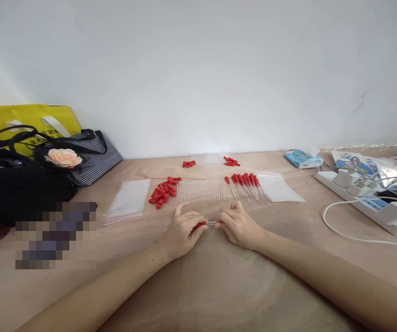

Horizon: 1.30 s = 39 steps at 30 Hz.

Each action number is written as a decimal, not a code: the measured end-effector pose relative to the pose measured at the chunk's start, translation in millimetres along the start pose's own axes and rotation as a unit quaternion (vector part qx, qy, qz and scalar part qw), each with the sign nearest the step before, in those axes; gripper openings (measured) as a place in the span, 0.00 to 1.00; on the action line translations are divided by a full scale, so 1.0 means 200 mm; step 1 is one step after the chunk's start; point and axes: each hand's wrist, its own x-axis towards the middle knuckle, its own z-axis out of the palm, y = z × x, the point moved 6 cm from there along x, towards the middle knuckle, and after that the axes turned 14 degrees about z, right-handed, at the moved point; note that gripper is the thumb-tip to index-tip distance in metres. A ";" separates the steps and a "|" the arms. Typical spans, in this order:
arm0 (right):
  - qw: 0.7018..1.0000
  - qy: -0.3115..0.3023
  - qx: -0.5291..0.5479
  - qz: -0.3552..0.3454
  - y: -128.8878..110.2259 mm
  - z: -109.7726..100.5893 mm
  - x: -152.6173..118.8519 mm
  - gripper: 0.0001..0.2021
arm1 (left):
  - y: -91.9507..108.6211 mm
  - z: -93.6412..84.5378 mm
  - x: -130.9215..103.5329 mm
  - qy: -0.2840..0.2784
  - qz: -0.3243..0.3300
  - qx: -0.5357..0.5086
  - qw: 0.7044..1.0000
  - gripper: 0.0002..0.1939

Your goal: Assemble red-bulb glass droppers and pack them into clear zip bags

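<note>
My left hand (186,233) is closed on a red rubber bulb (199,225). A thin clear tube (212,223) runs from the bulb to my right hand (237,226), whose fingers pinch its other end. Beyond my hands lies a row of clear tubes (200,190). To its left is a pile of red bulbs (164,191). On its right, several droppers with red bulbs (248,184) lie side by side.
Clear plastic bags (127,200) lie at left, more bags (281,188) at right. A power strip (374,203) with cables and a blue tissue pack (303,159) are at right. Bags, one striped (91,159), stand at left; a wall rises behind.
</note>
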 end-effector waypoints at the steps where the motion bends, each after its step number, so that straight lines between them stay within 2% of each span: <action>1: 1.000 -0.002 0.006 -0.001 0.00 0.00 0.00 0.14 | 0.00 0.00 0.00 0.001 0.003 0.003 1.000 0.05; 7: 0.999 -0.014 0.032 0.005 -0.01 0.03 0.01 0.14 | 0.02 0.00 0.00 0.008 0.010 0.009 1.000 0.05; 12: 0.997 -0.052 0.042 0.023 0.00 0.05 0.02 0.14 | 0.00 0.01 0.00 -0.001 0.002 0.006 1.000 0.05; 18: 0.994 -0.098 -0.008 0.055 0.00 0.02 0.04 0.10 | -0.04 -0.01 0.00 -0.011 -0.015 0.024 1.000 0.05; 21: 0.988 -0.108 -0.033 0.108 0.05 0.00 0.05 0.09 | -0.07 -0.02 -0.01 -0.003 -0.047 0.057 0.997 0.12; 24: 0.958 -0.080 -0.048 0.272 0.24 -0.02 0.08 0.08 | -0.12 -0.03 -0.03 0.003 -0.101 0.081 0.992 0.23; 26: 0.919 -0.057 -0.078 0.382 0.38 -0.03 0.10 0.09 | -0.13 -0.02 -0.04 -0.012 -0.119 0.073 0.990 0.23; 28: 0.887 -0.063 -0.115 0.443 0.48 -0.02 0.13 0.12 | -0.14 0.00 -0.04 -0.029 -0.121 0.056 0.991 0.22; 31: 0.859 -0.101 -0.144 0.482 0.56 0.03 0.17 0.12 | -0.13 0.00 -0.04 -0.043 -0.124 0.041 0.991 0.19; 35: 0.832 -0.127 -0.165 0.514 0.60 0.09 0.19 0.14 | -0.13 0.00 -0.04 -0.050 -0.126 0.036 0.990 0.15; 39: 0.826 -0.139 -0.169 0.519 0.62 0.12 0.19 0.13 | -0.14 0.00 -0.04 -0.041 -0.127 0.022 0.991 0.21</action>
